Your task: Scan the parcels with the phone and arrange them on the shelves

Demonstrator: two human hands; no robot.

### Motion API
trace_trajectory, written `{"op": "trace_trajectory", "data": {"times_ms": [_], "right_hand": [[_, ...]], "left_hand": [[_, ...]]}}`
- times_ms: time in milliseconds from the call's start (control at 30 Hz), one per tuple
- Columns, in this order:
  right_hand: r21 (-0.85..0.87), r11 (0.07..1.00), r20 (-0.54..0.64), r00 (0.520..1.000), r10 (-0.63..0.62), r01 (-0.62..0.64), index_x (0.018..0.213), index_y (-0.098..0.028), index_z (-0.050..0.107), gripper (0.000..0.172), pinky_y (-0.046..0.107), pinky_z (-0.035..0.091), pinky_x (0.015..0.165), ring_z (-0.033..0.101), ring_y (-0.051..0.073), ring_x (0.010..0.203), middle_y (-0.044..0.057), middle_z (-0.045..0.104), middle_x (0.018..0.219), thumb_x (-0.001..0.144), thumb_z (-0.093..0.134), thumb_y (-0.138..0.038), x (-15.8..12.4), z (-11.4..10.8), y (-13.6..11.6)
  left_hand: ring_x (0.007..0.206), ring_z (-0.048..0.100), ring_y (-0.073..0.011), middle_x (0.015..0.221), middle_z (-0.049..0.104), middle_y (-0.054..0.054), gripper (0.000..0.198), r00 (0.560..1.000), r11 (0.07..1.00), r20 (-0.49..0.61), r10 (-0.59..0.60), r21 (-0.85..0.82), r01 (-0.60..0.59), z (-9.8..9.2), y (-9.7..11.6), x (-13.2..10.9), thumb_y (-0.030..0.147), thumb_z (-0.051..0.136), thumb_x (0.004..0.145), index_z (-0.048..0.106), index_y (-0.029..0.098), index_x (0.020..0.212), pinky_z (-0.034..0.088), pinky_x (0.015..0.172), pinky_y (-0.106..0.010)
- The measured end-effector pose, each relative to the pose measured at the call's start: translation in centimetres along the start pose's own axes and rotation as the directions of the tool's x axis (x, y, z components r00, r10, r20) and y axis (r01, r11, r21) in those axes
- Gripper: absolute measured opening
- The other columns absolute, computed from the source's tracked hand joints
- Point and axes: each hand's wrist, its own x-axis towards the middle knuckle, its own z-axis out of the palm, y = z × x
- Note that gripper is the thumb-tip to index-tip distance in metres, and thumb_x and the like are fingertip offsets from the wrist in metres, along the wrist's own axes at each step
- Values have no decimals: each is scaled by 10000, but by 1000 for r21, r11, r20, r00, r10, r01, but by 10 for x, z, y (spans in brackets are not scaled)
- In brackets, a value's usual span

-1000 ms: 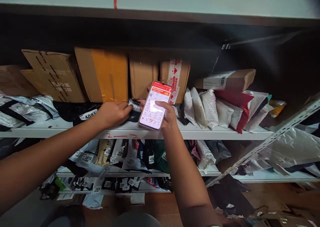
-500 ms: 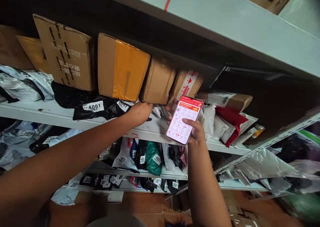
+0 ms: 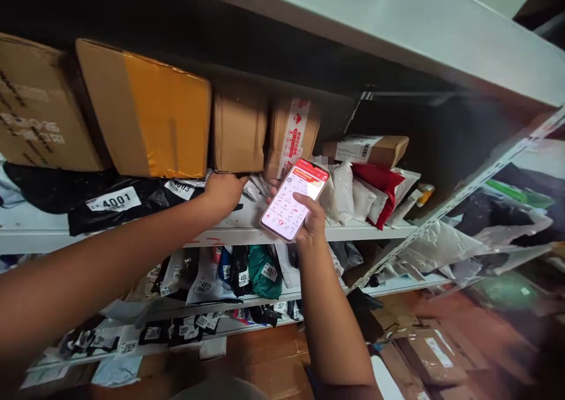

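At the white shelf (image 3: 353, 234), just below the plain carton (image 3: 239, 132), the left hand (image 3: 223, 197) has reached in, its grip too hidden to judge, while the right hand (image 3: 311, 219) clasps the phone (image 3: 285, 207) alongside, leaving the 4003 label (image 3: 180, 189) readable.

Glossy orange tape (image 3: 170, 120) is shining across the boxy, matt brown cardboard carton (image 3: 108, 109) at left; the slim, rectangular, glassy-screened phone (image 3: 285, 215) is gleaming; the creased black plastic parcel (image 3: 106, 219) is glinting.
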Motion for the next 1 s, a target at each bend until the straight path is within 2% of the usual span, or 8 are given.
{"op": "trace_trajectory", "data": {"times_ms": [167, 267, 400, 500, 600, 700, 833, 1000], "right_hand": [[61, 998, 40, 999, 18, -20, 1007, -184, 605, 546, 416, 620, 730, 723, 251, 755, 35, 762, 836, 475, 727, -185, 6, -5, -6], [51, 998, 62, 997, 45, -48, 925, -197, 626, 472, 403, 627, 683, 722, 243, 716, 10, 759, 817, 468, 740, -163, 5, -9, -11], [9, 995, 84, 991, 102, -103, 885, -194, 649, 417, 353, 629, 649, 730, 228, 725, 17, 766, 888, 487, 760, -133, -2, -13, -10], [12, 994, 45, 993, 111, -112, 851, -176, 650, 411, 340, 621, 639, 735, 243, 729, 21, 760, 808, 461, 770, -131, -3, -8, 3], [74, 996, -42, 998, 49, -46, 861, -181, 633, 422, 390, 617, 656, 729, 264, 706, 18, 753, 748, 456, 750, -148, 1, 0, 20], [189, 980, -97, 995, -37, 55, 919, -211, 602, 439, 465, 601, 783, 728, 287, 805, 1, 744, 761, 495, 706, -170, 4, 4, 30], [290, 949, -51, 992, -117, 127, 1022, -251, 570, 471, 475, 569, 870, 702, 264, 929, -17, 711, 769, 558, 639, -212, 6, 0, 27], [272, 953, -14, 991, -137, 135, 1027, -264, 583, 431, 434, 556, 888, 677, 223, 924, -26, 689, 755, 598, 604, -225, 9, -4, 21]], "left_hand": [[887, 686, -320, 927, 693, -212, 376, 998, 993, 6, 70, 94, -70, 0, -1, -7, 89, 304, 900, 550, 95, 1184, 521, 701, -376], [894, 681, -344, 932, 676, -252, 376, 996, 986, -16, 91, 138, -88, 2, -1, -8, 69, 256, 893, 536, 48, 1143, 524, 705, -403], [869, 682, -359, 915, 680, -238, 388, 991, 970, -22, 135, 208, -127, 5, -4, -5, 59, 260, 881, 510, 60, 1177, 526, 680, -413], [871, 683, -362, 917, 689, -211, 433, 985, 962, -45, 164, 226, -150, 8, -7, -1, 95, 282, 898, 442, 104, 1300, 530, 674, -415], [850, 685, -356, 951, 691, -192, 488, 982, 964, -64, 176, 212, -159, 10, -8, -1, 128, 289, 917, 374, 162, 1396, 528, 650, -410], [854, 683, -360, 966, 687, -182, 495, 984, 965, -31, 173, 203, -164, 8, -7, -3, 131, 298, 918, 405, 180, 1398, 525, 645, -412], [889, 677, -356, 974, 677, -182, 508, 989, 969, -23, 149, 204, -141, 5, -3, -5, 113, 274, 913, 438, 197, 1387, 519, 669, -416], [887, 678, -349, 932, 681, -172, 460, 986, 971, 3, 167, 176, -165, 4, -3, -2, 111, 292, 911, 506, 178, 1313, 522, 673, -405]]}}
